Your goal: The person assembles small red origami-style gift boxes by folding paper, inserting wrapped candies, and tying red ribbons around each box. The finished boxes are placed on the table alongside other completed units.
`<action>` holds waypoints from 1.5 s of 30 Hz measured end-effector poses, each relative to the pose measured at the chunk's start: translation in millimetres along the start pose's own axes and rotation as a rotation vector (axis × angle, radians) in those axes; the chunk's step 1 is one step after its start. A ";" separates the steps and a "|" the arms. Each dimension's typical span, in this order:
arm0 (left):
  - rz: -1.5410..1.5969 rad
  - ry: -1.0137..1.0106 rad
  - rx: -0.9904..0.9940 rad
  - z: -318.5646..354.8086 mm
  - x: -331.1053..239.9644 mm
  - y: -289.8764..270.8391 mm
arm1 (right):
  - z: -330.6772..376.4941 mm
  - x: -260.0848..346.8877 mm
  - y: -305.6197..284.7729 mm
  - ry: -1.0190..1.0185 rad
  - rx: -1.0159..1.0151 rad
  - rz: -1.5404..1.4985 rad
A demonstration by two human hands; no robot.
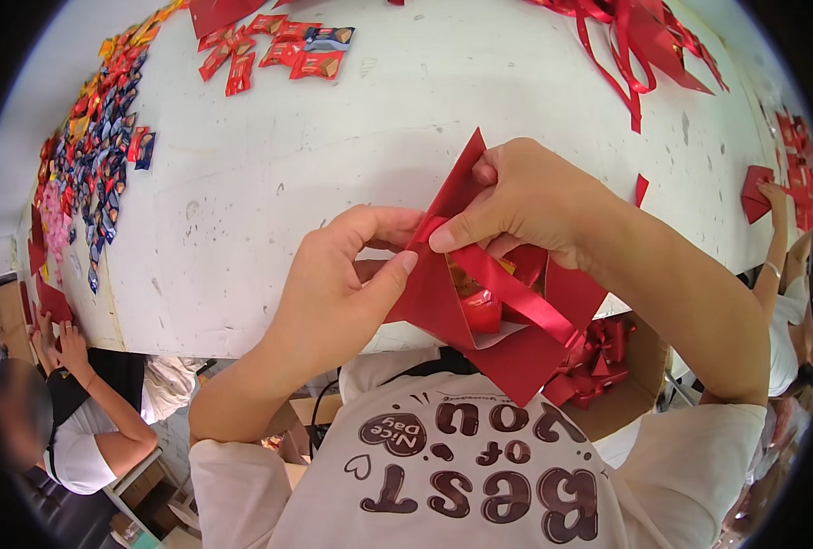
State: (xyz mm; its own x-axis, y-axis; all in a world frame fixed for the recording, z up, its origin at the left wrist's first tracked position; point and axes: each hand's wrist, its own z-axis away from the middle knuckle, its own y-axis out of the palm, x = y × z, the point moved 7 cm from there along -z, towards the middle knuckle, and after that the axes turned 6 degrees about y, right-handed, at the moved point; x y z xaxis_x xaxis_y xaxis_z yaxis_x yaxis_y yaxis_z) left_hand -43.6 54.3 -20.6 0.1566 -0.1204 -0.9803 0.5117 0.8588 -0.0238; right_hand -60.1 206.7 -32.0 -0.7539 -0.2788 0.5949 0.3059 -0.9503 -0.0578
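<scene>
Close to my body I hold a red folded-card gift box [525, 364], tilted and with its top open. My left hand [333, 274] pinches the box's left flap between thumb and fingers. My right hand [539, 206] grips the upper flap, its thumb pressing the end of a shiny red ribbon [516, 291]. That ribbon runs across the opening toward the box's near right side. Inside, a red-wrapped sweet [481, 313] and a bit of yellow wrapper show. My right fingers partly hide the far side of the box.
Wrapped sweets [105, 146] are heaped along the table's left, with several red ones [283, 46] at the far side. Red ribbons [621, 46] lie far right. Below the table edge, a cardboard carton [649, 366] holds red ribboned boxes. Co-workers' hands [68, 346] work at both sides.
</scene>
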 end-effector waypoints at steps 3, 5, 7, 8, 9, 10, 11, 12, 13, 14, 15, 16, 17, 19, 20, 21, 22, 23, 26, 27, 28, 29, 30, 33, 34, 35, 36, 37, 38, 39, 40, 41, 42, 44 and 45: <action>0.008 -0.041 -0.014 -0.8 1.5 -1.9 | -0.7 -3.3 0.8 0.035 0.002 0.007; 0.098 -0.139 -0.032 -2.8 7.0 -4.4 | 0.7 -0.2 3.0 -0.010 0.030 0.009; 0.144 -0.187 -0.031 -5.1 8.5 -5.1 | 2.1 1.0 3.5 -0.032 0.033 0.052; 0.148 -0.183 -0.026 -6.4 7.5 -4.8 | 2.6 0.6 3.2 -0.030 0.023 0.092; 0.142 -0.199 -0.023 -7.1 8.2 -5.0 | 2.3 2.2 6.3 -0.058 0.046 0.099; 0.162 -0.190 -0.038 -8.1 7.6 -6.3 | 1.4 1.1 5.1 -0.039 0.009 0.129; 0.172 -0.201 -0.055 -8.0 9.2 -7.5 | 0.4 1.7 6.5 -0.050 0.004 0.125; 0.194 -0.199 -0.052 -8.2 10.1 -8.3 | -0.9 2.4 7.6 -0.051 -0.018 0.122; 0.141 -0.212 -0.048 -7.8 12.7 -9.7 | -0.9 3.2 9.5 -0.055 -0.012 0.156; 0.100 -0.211 -0.024 -7.0 14.8 -10.9 | 0.0 3.5 9.5 -0.049 -0.023 0.192; 0.083 -0.168 0.012 -7.2 13.9 -11.8 | 3.5 4.6 6.3 -0.043 -0.034 0.228; 0.081 -0.220 -0.044 -4.4 20.0 -18.5 | 9.3 10.8 2.2 -0.146 -0.056 0.264; 0.110 -0.219 -0.078 -3.0 21.6 -25.0 | 18.0 16.7 -2.7 -0.253 -0.078 0.295; 0.227 -0.098 -0.111 -2.5 15.6 -38.1 | 55.4 30.8 -25.4 -0.660 -0.277 0.502; 0.224 -0.049 -0.154 -2.8 11.8 -49.0 | 71.9 24.6 -50.7 -0.744 -0.423 0.389; 0.183 0.053 -0.240 -0.2 4.0 -62.4 | 92.2 17.2 -74.5 -0.867 -0.579 0.258; 0.235 0.097 -0.360 2.5 -0.9 -79.6 | 100.0 -6.2 -91.8 -0.889 -0.608 0.016; 0.315 0.158 -0.483 8.2 -6.7 -95.7 | 103.0 -41.5 -109.0 -0.815 -0.715 -0.283; 0.574 0.373 -0.299 9.4 -31.9 -108.1 | 81.8 -114.1 -67.9 -0.726 -0.232 -0.318; 0.692 0.449 -0.105 8.4 -43.2 -102.0 | 78.3 -131.5 -52.0 -0.723 -0.106 -0.201; 0.728 0.394 -0.102 6.6 -41.4 -102.5 | 70.2 -153.7 -40.7 -0.578 -0.065 -0.123; 0.776 0.361 -0.061 5.6 -43.7 -100.6 | 69.2 -167.1 -31.1 -0.506 0.014 0.004; 0.825 0.305 -0.108 4.8 -42.3 -101.8 | 72.9 -173.1 -31.9 -0.499 -0.014 0.049; 0.693 0.362 -0.154 8.6 -63.9 -101.4 | 103.7 -183.7 -59.8 -0.235 -0.109 -0.019; 0.597 0.447 -0.137 12.1 -78.8 -99.5 | 124.3 -172.5 -74.1 -0.306 -0.243 0.072; 0.545 0.454 -0.189 13.4 -86.5 -99.8 | 145.5 -160.2 -86.2 -0.365 -0.371 0.157; 0.484 0.480 -0.193 14.0 -96.3 -96.6 | 171.9 -133.0 -86.8 -0.639 -0.524 0.472; 0.415 0.495 -0.275 15.2 -104.1 -97.3 | 186.6 -121.2 -88.4 -0.659 -0.616 0.555; 0.365 0.566 -0.185 13.4 -114.6 -84.7 | 202.2 -106.4 -86.3 -0.724 -0.721 0.635; 0.352 0.604 -0.185 12.3 -121.4 -77.2 | 216.5 -90.4 -81.7 -0.790 -0.830 0.717; 0.304 0.653 -0.186 12.5 -128.3 -67.3 | 227.6 -73.6 -74.9 -0.850 -0.863 0.783; 0.234 0.712 -0.178 13.1 -136.3 -56.0 | 236.9 -56.3 -66.6 -0.912 -0.893 0.853; 0.209 0.705 -0.328 15.2 -134.8 -50.8 | 242.9 -40.2 -58.2 -0.946 -0.925 0.902; 0.073 0.687 -0.168 10.5 -145.1 -15.1 | 246.8 -10.7 -32.9 -1.097 -0.905 1.029; -0.079 0.697 -0.172 7.4 -148.5 1.1 | 242.9 1.4 -22.9 -1.154 -0.839 1.069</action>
State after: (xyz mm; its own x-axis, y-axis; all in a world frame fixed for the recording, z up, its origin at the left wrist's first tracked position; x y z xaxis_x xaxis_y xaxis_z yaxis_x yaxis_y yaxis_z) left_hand -60.0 69.5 126.4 -0.4801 0.1111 -0.8702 0.3496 0.9340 -0.0737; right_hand 73.1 261.7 164.9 0.4177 -0.8834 0.2123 -0.2862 -0.3497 -0.8921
